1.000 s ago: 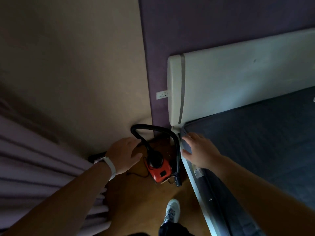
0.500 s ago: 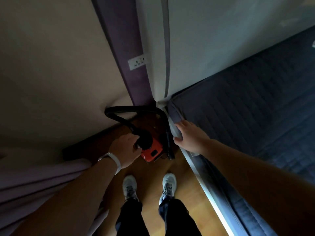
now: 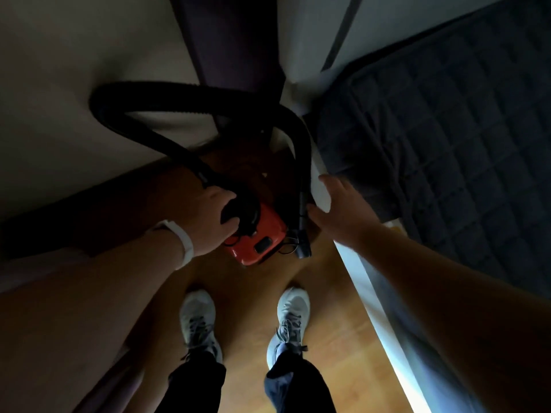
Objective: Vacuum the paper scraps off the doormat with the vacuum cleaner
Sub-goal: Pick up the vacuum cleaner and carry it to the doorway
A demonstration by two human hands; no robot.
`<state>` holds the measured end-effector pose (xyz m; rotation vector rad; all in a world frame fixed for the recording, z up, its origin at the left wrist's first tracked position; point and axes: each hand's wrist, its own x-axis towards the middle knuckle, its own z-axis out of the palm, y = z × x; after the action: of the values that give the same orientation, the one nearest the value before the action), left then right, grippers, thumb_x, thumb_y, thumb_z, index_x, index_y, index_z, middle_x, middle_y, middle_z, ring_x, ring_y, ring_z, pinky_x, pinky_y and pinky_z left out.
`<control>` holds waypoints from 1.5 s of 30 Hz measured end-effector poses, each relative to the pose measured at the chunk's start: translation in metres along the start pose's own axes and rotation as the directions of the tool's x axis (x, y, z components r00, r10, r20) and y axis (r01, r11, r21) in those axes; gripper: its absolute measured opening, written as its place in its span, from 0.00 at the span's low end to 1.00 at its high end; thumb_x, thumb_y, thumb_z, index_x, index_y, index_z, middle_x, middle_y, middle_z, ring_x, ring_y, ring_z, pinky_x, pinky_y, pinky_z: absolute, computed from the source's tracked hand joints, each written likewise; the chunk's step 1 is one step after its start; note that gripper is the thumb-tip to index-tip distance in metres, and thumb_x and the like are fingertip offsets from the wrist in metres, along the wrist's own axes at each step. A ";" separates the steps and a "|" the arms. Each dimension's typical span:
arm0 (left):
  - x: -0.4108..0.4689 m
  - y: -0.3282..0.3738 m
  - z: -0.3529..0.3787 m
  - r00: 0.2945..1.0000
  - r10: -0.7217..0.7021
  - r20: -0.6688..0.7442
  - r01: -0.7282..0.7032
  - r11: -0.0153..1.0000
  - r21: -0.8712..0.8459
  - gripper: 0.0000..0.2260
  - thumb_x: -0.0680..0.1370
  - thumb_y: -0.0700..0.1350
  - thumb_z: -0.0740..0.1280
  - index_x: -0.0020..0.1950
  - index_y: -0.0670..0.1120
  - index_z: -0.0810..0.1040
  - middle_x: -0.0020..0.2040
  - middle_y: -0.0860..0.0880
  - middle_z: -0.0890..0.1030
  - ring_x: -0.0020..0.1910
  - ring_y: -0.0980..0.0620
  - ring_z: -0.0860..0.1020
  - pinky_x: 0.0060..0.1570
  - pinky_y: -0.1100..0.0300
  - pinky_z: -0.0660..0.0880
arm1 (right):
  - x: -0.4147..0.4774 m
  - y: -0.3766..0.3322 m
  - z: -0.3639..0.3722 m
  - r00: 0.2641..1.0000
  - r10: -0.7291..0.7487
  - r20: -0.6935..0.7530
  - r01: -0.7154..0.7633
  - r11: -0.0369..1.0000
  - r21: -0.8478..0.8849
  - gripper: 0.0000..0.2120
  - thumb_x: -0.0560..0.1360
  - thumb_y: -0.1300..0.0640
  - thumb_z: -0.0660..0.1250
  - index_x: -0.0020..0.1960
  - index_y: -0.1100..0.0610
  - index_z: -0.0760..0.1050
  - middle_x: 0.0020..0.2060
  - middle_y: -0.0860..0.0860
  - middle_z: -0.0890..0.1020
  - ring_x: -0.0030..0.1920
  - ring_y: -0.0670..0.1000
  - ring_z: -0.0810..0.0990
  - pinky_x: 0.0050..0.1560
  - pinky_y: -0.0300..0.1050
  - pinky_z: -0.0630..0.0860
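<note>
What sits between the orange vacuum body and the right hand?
Head view: the black hose runs down between the vacuum body and the open right hand, a tangle of cord at its foot.

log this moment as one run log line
phase: fetching vacuum cleaner | left hand: grips vacuum cleaner top | right hand: open beside bed frame | hose: looped

bedroom at home: quilted mattress (image 3: 447, 120), padded headboard (image 3: 310, 34), wood floor (image 3: 250, 293).
</note>
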<state>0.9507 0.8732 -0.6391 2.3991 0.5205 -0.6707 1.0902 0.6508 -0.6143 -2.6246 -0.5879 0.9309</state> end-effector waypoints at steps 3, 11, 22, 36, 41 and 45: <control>0.043 -0.014 0.017 0.998 0.063 0.002 -0.063 0.997 0.051 0.25 0.79 0.50 0.67 0.73 0.45 0.68 0.73 0.45 0.68 0.71 0.45 0.67 0.68 0.56 0.63 | 0.035 0.015 0.016 0.999 0.012 -0.051 -0.011 1.000 0.008 0.31 0.76 0.50 0.70 0.76 0.54 0.63 0.70 0.55 0.71 0.69 0.55 0.70 0.63 0.42 0.66; 0.136 -0.030 0.052 0.966 0.255 -0.043 -0.224 0.909 0.351 0.30 0.76 0.54 0.68 0.75 0.47 0.66 0.78 0.43 0.62 0.76 0.42 0.59 0.74 0.47 0.57 | 0.110 0.033 0.062 0.990 0.014 -0.143 0.026 0.962 0.272 0.30 0.74 0.56 0.73 0.73 0.56 0.66 0.60 0.48 0.74 0.58 0.42 0.71 0.53 0.29 0.65; 0.184 -0.031 0.068 0.958 0.287 0.015 -0.276 0.905 0.325 0.21 0.76 0.58 0.67 0.64 0.48 0.76 0.61 0.46 0.77 0.61 0.43 0.75 0.59 0.50 0.73 | 0.170 0.026 0.086 0.937 -0.032 -0.348 0.144 0.942 0.304 0.35 0.70 0.60 0.76 0.73 0.59 0.65 0.67 0.54 0.74 0.68 0.51 0.73 0.62 0.35 0.68; 0.107 -0.079 0.050 0.923 0.373 0.100 -0.383 0.852 0.357 0.24 0.78 0.58 0.50 0.53 0.48 0.83 0.50 0.50 0.82 0.49 0.51 0.77 0.49 0.54 0.72 | 0.137 0.026 0.154 0.984 0.137 -0.117 -0.056 0.850 0.524 0.18 0.71 0.54 0.75 0.54 0.47 0.69 0.37 0.43 0.78 0.35 0.40 0.77 0.34 0.35 0.72; 0.102 -0.076 0.067 0.908 0.302 0.292 -0.416 0.743 0.524 0.22 0.82 0.54 0.50 0.72 0.49 0.71 0.71 0.49 0.72 0.67 0.47 0.70 0.63 0.52 0.67 | 0.128 0.040 0.183 0.976 0.219 -0.017 -0.188 0.872 0.452 0.29 0.70 0.49 0.75 0.66 0.52 0.67 0.40 0.48 0.79 0.36 0.48 0.79 0.36 0.46 0.75; 0.098 -0.085 0.082 0.902 0.397 0.170 -0.417 0.699 0.581 0.23 0.75 0.55 0.53 0.60 0.45 0.79 0.55 0.47 0.80 0.58 0.43 0.72 0.54 0.46 0.71 | 0.116 0.056 0.197 0.965 0.259 0.044 -0.256 0.890 0.378 0.36 0.68 0.37 0.72 0.68 0.54 0.65 0.44 0.46 0.78 0.41 0.48 0.79 0.38 0.47 0.77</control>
<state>0.9581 0.9055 -0.7890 2.9478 -0.3182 -0.7463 1.0597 0.6832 -0.8451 -2.3796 -0.0389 0.9934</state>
